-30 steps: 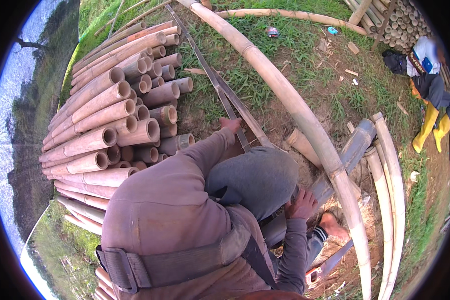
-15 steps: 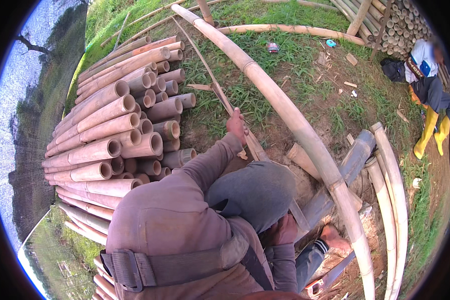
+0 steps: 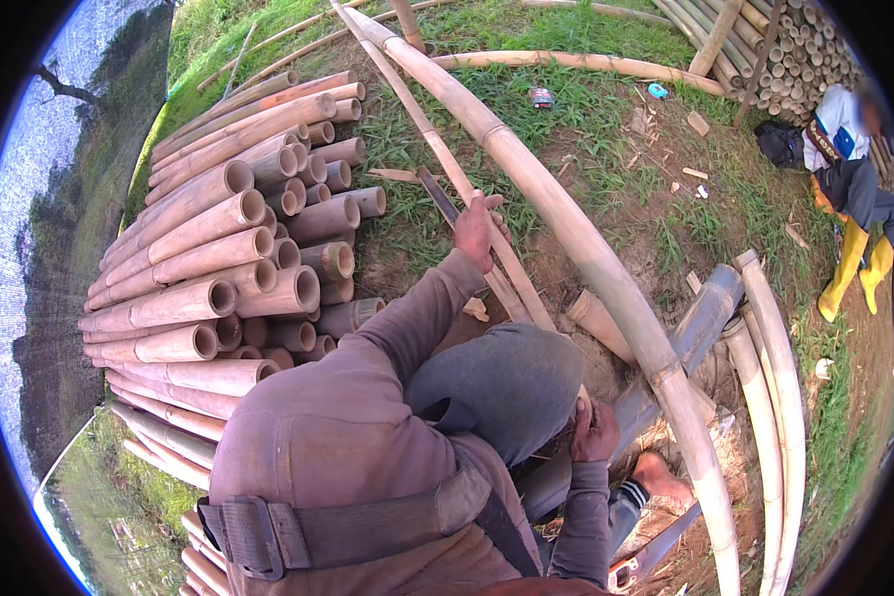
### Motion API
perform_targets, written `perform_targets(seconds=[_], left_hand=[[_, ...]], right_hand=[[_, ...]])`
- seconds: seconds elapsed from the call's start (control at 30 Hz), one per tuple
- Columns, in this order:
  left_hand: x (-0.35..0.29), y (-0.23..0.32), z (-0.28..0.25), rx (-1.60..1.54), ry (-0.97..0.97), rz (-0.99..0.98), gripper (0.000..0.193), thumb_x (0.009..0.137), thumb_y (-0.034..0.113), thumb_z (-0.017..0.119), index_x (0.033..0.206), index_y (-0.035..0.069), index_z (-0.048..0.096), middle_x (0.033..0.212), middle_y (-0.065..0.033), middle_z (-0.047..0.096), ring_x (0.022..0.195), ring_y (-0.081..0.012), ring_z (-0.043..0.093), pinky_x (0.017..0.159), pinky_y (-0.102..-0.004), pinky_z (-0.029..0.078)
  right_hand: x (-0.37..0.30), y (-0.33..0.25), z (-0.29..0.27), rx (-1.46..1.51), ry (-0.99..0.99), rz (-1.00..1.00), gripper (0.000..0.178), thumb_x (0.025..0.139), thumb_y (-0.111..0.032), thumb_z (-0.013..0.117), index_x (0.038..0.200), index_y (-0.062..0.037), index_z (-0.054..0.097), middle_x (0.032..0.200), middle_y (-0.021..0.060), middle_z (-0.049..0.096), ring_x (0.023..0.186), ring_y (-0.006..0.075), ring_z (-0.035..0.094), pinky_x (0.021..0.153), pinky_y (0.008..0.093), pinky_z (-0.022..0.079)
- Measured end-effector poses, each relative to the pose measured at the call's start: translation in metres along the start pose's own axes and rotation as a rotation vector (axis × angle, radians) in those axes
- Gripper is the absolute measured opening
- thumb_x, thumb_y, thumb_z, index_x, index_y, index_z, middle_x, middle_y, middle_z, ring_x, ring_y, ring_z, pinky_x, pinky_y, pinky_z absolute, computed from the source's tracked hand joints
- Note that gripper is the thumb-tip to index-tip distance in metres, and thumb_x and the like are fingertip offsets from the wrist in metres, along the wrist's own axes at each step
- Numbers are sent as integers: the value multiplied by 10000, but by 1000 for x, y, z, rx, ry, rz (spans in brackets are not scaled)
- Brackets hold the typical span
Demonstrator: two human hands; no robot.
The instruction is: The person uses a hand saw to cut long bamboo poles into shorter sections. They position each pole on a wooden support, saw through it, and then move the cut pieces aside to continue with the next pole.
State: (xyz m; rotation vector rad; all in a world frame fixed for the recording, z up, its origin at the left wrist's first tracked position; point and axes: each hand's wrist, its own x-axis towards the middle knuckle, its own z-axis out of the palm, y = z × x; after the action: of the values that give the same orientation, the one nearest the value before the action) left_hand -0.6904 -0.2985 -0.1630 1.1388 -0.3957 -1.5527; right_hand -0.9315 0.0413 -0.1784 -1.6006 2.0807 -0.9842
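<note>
A long split bamboo strip slants from the far grass past my bent knee. My left hand is closed around its middle, arm stretched forward. Beside the knee, my right hand is curled with its fingers at the strip's near end, which is partly hidden by the knee. Under the strip lies a darker split bamboo piece. A thick dark bamboo pole passes below my right hand and leg. My bare foot rests on the soil near it.
Cut bamboo poles are stacked at left. A long bamboo pole arches across the right of my hands, with more poles beyond. A saw lies near my foot. A person in yellow boots is at far right.
The bamboo strip has shifted forward, its far end now higher in the view. My right hand has come out from behind the knee, moving right and slightly forward. My left hand moved slightly right.
</note>
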Motion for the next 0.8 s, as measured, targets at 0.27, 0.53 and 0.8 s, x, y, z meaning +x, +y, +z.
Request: perform_targets(seconds=[0.27,0.53,0.8], left_hand=[[60,18,32,-31,167,202,212,1110,346,462,1122,137,426,741,-68,540,559,-200,560,476,-393,506],[92,19,51,-86,185,217,207,1108,325,444,1130,121,413,740,-80,534,516,-203,533,451,-397,488],[126,31,55,-52,208,228,258,1118,345,432,1212,105,424,764,-92,547,533,-206,550,474,-404,507]], right_hand=[[62,-39,6,-144,36,-26,304,1011,-312,699,1114,-26,710,971,186,682,887,412,680,740,476,540],[97,-28,14,-203,37,-86,305,1027,-358,667,1058,-57,702,948,172,667,867,398,679,733,473,544],[129,-34,24,-255,89,-92,335,1018,-386,678,1090,-60,710,961,172,697,884,396,693,752,470,556]])
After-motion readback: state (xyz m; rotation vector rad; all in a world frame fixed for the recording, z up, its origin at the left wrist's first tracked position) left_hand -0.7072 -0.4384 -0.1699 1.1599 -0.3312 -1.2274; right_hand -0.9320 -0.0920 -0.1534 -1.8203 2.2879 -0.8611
